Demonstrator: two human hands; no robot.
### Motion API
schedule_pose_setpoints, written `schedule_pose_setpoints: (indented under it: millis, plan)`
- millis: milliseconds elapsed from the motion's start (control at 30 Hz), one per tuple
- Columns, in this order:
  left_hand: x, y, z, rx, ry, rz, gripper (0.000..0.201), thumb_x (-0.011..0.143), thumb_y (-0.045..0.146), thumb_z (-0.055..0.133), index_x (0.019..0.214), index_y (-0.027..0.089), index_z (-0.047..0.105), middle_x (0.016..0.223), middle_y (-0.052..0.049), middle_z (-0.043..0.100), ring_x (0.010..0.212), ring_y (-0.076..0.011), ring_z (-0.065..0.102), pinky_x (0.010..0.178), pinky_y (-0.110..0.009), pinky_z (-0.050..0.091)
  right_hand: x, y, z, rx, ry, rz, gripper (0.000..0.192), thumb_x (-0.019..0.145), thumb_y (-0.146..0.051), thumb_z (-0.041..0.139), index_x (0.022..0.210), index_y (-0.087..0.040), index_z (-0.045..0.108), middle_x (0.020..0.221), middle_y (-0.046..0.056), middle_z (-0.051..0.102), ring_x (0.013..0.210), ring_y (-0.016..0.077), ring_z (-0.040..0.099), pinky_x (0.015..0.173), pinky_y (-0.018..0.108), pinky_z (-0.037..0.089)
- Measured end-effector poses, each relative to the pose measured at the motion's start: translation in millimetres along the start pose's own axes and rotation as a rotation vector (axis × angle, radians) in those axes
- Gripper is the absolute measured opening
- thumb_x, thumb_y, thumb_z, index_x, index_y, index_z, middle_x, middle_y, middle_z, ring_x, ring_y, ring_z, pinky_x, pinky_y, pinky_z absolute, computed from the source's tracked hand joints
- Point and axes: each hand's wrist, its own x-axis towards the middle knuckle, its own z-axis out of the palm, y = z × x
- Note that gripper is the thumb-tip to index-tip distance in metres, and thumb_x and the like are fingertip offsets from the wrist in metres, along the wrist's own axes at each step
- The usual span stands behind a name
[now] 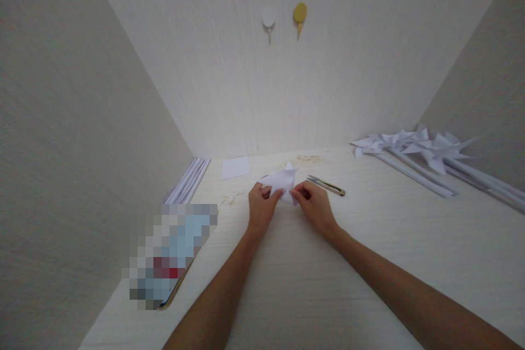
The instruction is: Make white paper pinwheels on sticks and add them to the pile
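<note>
A: Head view, hands first. What are they doing?

B: The left hand (pixel 261 209) and the right hand (pixel 315 206) are both gripping a folded white paper piece (pixel 281 180). The fingers (pixel 267 192) of the left hand are pinching its left lower edge; the fingers of the right hand are closing on its right lower edge. Both sets of fingers are nearly shut, with only the paper between them.

A: Where is the paper piece sitting?

B: It is sitting over the middle of the tabletop (pixel 369 251), toward the far edge. Whether it is resting on the surface or being held just above it cannot be told.

A: What is lying around it?

B: A pair of snips (pixel 326 185) is lying just beside the right hand, on its far side, not touching it. A small white paper square (pixel 235 167) is lying near the far edge, left of the paper piece. A bundle of white paper rolls (pixel 187 181) is lying along the left edge. Finished paper pinwheels (pixel 414 145) on white sticks are lying in the far right corner. A pixelated flat object (pixel 168 254) is lying at the near left edge. Two round hooks (pixel 284 15), one white and one yellow, are sticking to the back wall.
</note>
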Motion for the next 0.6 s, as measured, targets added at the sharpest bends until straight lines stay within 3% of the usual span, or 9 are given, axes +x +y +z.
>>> schedule_pose_setpoints:
  millis: [300, 600]
  plan:
    - [-0.5, -0.8, -0.1, -0.032, -0.005, -0.017, 0.025, 0.053, 0.022, 0.066, 0.062, 0.017, 0.042, 0.047, 0.007, 0.049, 0.047, -0.0077, 0.048, 0.046, -0.018, 0.036, 0.2, 3.2, 2.1, -0.033, -0.011, -0.039, 0.014, 0.069, -0.021, 0.051, 0.055, -0.019, 0.050, 0.051, -0.001, 0.051, 0.051, 0.0130, 0.045, 0.051, 0.025, 0.034]
    - [-0.2, -1.3, 1.1, -0.167, -0.061, -0.073, 0.026, 0.058, 0.025, 0.065, 0.077, 0.014, 0.052, 0.054, 0.005, 0.057, 0.050, -0.0088, 0.052, 0.051, -0.020, 0.040, -1.0, 0.9, 1.2, -0.070, 0.001, -0.026, 0.015, 0.070, -0.020, 0.053, 0.055, -0.018, 0.049, 0.051, -0.001, 0.050, 0.051, 0.0126, 0.044, 0.051, 0.025, 0.034]
